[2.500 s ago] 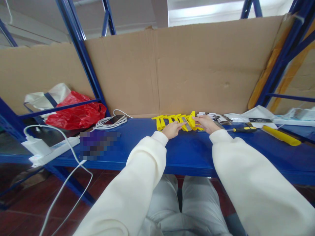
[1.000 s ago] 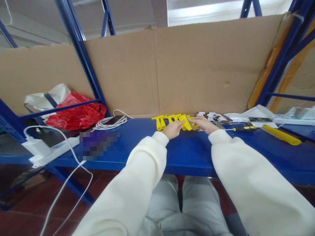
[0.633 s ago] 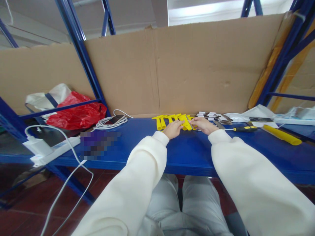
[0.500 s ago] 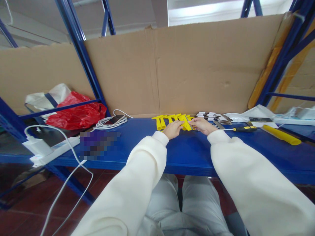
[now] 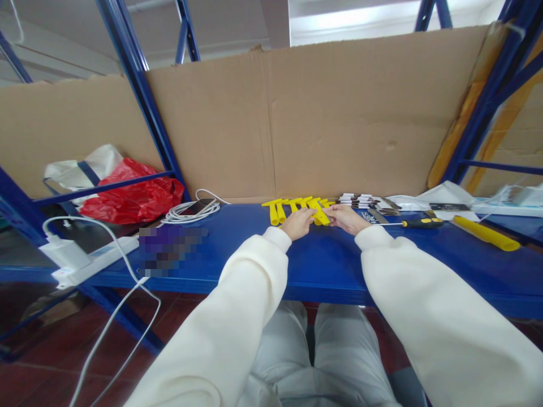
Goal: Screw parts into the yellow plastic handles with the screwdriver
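Note:
A yellow T-shaped plastic handle (image 5: 321, 215) is between my two hands over the blue shelf. The fingers of my left hand (image 5: 298, 223) are closed on it from the left. My right hand (image 5: 345, 219) is at its right side, thumb and fingers pinched together near its edge; whatever they grip is too small to tell. Behind and left of my left hand, several similar yellow handles (image 5: 280, 210) lie in a row along the cardboard. Just past my right hand is a stack of white and dark flat pieces (image 5: 358, 199).
On the right lie a metal blade (image 5: 376, 215), a yellow-and-black screwdriver (image 5: 423, 223) and a long yellow piece (image 5: 486, 232). A coiled white cable (image 5: 190, 212), a power strip (image 5: 95, 264) and a red plastic bag (image 5: 131, 192) are to the left. Cardboard (image 5: 339, 118) stands behind the shelf.
My right hand and forearm have shifted slightly left, its fingers still at the yellow handle's right side. My left hand and the handle stay almost where they were.

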`<state>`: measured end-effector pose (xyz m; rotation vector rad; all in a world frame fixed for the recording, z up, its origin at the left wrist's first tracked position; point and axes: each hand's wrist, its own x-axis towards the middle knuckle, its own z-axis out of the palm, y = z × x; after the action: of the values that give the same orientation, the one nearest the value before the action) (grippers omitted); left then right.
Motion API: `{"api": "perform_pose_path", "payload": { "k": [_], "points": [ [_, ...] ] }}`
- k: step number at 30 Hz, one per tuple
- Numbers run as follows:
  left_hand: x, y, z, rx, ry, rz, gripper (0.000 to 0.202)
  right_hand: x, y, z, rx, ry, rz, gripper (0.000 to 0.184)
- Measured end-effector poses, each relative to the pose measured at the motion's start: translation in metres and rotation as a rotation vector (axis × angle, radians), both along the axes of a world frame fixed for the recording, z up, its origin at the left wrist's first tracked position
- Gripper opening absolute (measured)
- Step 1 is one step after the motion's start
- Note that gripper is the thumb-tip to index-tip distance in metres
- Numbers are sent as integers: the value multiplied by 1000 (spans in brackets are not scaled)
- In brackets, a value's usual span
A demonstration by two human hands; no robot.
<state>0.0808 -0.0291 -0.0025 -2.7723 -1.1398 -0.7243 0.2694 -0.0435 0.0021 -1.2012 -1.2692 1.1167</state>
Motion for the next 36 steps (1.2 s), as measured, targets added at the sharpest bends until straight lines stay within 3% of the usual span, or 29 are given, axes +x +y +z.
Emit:
{"api": "perform_pose_path", "payload": {
  "k": [7,24,26,28,30,31,33,36],
  "points": [
    [0,5,-3,8,-7,-7,37,5,-2,4,-67,4,54,34],
    [2,-16,10,5,140,61,56,16,2,6,-79,-31,113,23],
    [2,-15,9,-4,143,70,56,30,4,10,-31,-36,32,17],
    [2,-14,7,-17,149,72,55,48,6,12,55,-155,-215,14],
    [2,-13,5,-23,150,74,53,68,7,12,119,-450,-492,15],
    [2,-12,5,-22,150,72,52,77,8,10,130,-623,-557,17],
    [3,-12,6,-18,150,64,52,92,8,6,80,-898,-618,19],
    [8,-11,14,-10,139,61,51,102,9,-2,-24,-1105,-605,20]
  ]
}}
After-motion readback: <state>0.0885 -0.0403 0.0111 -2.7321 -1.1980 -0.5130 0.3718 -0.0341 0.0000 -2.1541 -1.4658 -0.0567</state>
